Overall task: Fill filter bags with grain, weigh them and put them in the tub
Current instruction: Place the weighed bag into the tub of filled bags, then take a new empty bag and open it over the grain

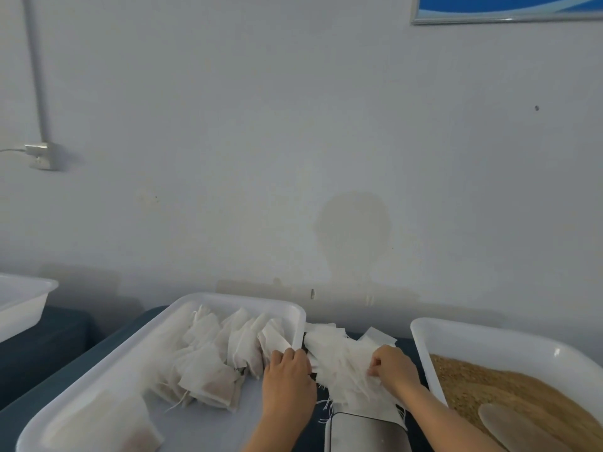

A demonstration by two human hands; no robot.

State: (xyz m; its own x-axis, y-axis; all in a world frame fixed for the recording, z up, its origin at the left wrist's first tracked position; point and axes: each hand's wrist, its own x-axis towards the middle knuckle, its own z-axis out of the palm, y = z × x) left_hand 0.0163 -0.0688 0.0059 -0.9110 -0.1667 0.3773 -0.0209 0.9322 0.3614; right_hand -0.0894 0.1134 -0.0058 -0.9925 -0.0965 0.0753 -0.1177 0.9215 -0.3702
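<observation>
Filled filter bags (208, 363) heaped against the white tub's (107, 370) far right rim, left hand (287, 370) there with fingers curled on that edge, empty bags (342, 363) piled between, right hand (391, 367) pinching one, grain tray (483, 337) close alongside.

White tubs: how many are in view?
3. One at the far left edge, cut off; one in the middle holding filled bags; one at right holding grain.
</observation>
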